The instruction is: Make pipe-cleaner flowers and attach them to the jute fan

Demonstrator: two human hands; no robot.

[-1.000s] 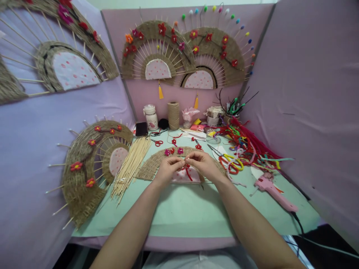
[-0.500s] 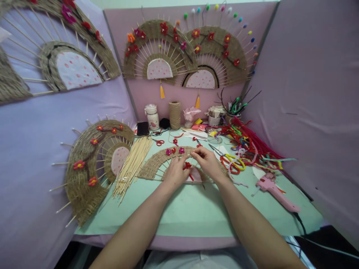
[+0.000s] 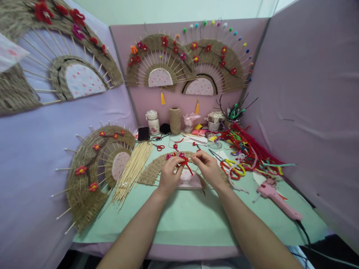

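A red fuzzy flower with a dangling stem (image 3: 185, 163) is pinched in my left hand (image 3: 169, 175), above a twine-wrapped half-round fan (image 3: 153, 167) lying on the table. Close to the flower's right side, my right hand (image 3: 208, 169) has its thumb and fingertips pressed together; whatever they hold is too small to make out. Pink and red flowers (image 3: 181, 155) sit on the fan's upper band behind my left hand. The fan's pale spotted centre (image 3: 190, 180) shows below and between both hands.
Thin sticks (image 3: 133, 170) lie left of the fan. Yellow-handled scissors (image 3: 235, 167), red-handled scissors (image 3: 160, 148) and a pink glue gun (image 3: 280, 201) rest on the green table (image 3: 196, 220). Coloured pipe cleaners (image 3: 249, 144) pile up at the right; a twine spool (image 3: 175, 121) stands behind.
My left hand has turned and drawn back slightly left, bringing the red flower up off the fan's centre. My right hand stays pinched nearby. The camera view has tilted up a little.
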